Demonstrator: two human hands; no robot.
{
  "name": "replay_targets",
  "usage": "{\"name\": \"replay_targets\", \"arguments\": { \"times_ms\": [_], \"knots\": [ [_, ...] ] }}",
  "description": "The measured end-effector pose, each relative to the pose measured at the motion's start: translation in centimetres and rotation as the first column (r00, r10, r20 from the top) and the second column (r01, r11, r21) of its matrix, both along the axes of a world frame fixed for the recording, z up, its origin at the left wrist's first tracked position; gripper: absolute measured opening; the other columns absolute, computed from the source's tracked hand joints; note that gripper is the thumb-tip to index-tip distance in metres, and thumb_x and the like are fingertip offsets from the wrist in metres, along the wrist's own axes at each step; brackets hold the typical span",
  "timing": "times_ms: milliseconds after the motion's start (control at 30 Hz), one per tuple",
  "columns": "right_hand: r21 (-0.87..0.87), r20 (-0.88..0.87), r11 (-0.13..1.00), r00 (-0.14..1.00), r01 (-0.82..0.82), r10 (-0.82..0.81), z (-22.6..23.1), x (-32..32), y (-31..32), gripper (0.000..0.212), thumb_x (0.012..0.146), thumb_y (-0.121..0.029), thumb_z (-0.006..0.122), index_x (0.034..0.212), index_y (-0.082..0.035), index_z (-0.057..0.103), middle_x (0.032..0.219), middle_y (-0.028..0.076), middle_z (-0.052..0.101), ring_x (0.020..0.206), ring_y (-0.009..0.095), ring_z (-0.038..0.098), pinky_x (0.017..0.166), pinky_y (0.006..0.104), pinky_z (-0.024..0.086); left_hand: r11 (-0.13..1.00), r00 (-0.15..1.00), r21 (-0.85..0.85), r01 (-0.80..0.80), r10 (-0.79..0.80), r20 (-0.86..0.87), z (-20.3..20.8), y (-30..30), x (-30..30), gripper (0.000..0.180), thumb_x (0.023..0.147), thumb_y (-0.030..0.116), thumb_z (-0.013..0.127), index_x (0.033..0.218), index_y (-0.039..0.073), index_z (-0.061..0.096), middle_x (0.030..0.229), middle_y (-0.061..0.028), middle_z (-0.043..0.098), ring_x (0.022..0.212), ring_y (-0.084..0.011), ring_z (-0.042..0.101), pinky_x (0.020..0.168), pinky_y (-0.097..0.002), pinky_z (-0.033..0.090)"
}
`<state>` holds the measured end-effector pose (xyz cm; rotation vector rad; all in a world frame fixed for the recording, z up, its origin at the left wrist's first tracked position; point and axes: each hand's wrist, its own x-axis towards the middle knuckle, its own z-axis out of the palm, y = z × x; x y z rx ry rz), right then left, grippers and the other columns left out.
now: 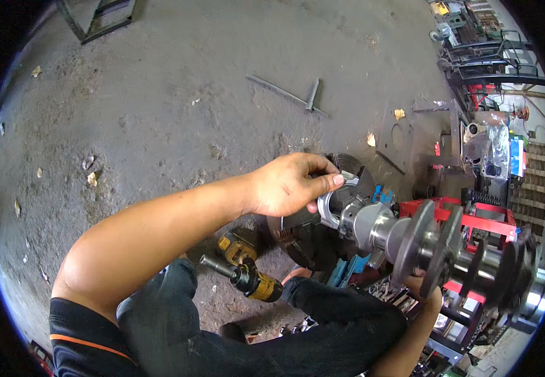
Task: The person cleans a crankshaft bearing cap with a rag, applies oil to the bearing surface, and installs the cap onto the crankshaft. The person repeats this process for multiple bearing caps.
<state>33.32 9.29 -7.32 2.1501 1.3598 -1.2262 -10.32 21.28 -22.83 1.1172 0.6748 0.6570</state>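
A large steel crankshaft (pixel 410 248) runs from the middle to the right of the view, with several dark counterweights and shiny journals. At its left end is a curved, silvery metal piece like a bearing cap (pixel 328 212), which my left hand (pixel 290 183) pinches between thumb and fingers. Below the counterweights, my right hand (pixel 424 290) grips the crankshaft from underneath; its fingers are partly hidden. Under the left forearm lies a black-and-yellow impact wrench (pixel 257 283) with a long socket.
A dark round metal part (pixel 307 242) is behind the crankshaft's left end. A red metal frame (pixel 480 220) stands at right near loose parts. A T-shaped metal bar (pixel 291 97) lies on the grey floor (pixel 178 81). My bent leg (pixel 341 320) crosses the lower view.
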Motion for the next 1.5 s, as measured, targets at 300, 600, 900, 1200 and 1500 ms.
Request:
{"name": "replay_targets", "arguments": {
  "times_ms": [300,600,900,1200,1500],
  "knots": [
    [-0.063,0.076,0.980,0.980,0.190,-0.185,-0.9,-0.8,3.2,0.055,0.094,-0.022,0.076,0.141,-0.002,0.056,0.132,0.011,0.065,0.118,0.021,0.062,0.100,0.0357,0.050,0.974,0.977,-0.215,0.069,-0.022,0.212,-5.3,1.5,-0.2,0.047,0.105,0.038,0.064,0.127,-0.003,0.064,0.098,-0.0084,0.070,0.083,-0.0147,0.067,0.079,-0.0314,0.056],
    [-0.048,0.067,0.966,0.966,0.254,-0.251,-1.7,-0.5,3.5,0.054,0.095,-0.023,0.074,0.141,-0.002,0.056,0.132,0.011,0.065,0.118,0.022,0.062,0.100,0.0360,0.050,0.934,0.962,-0.334,0.129,-0.036,0.271,-5.5,1.5,0.2,0.042,0.104,0.021,0.067,0.136,-0.004,0.060,0.116,-0.0062,0.069,0.099,-0.0106,0.062,0.089,-0.0290,0.053],
    [-0.017,0.043,0.957,0.957,0.289,-0.288,-2.7,-0.1,2.0,0.053,0.096,-0.024,0.073,0.141,-0.002,0.057,0.132,0.012,0.065,0.118,0.022,0.062,0.101,0.0364,0.050,0.917,0.964,-0.374,0.137,-0.037,0.262,-5.8,0.8,0.5,0.040,0.105,0.019,0.064,0.139,-0.001,0.060,0.118,-0.0070,0.071,0.109,-0.0104,0.062,0.094,-0.0269,0.051],
    [0.001,0.038,0.955,0.954,0.296,-0.296,-2.9,0.5,1.7,0.052,0.097,-0.025,0.072,0.141,-0.001,0.057,0.132,0.012,0.065,0.118,0.022,0.062,0.101,0.0368,0.049,0.982,0.953,-0.163,0.094,-0.042,0.299,-5.8,0.9,0.7,0.038,0.103,0.016,0.067,0.138,0.002,0.062,0.124,-0.0057,0.071,0.111,-0.0112,0.062,0.100,-0.0301,0.051],
    [0.001,0.044,0.959,0.958,0.285,-0.285,-3.3,-0.3,1.6,0.051,0.098,-0.026,0.070,0.141,-0.001,0.057,0.132,0.012,0.066,0.118,0.022,0.063,0.102,0.0372,0.049,0.975,0.941,-0.189,0.116,-0.047,0.336,-5.5,1.3,-0.4,0.038,0.100,0.012,0.070,0.137,0.005,0.064,0.133,-0.0086,0.066,0.122,-0.0173,0.060,0.106,-0.0346,0.048]
  ]
}}
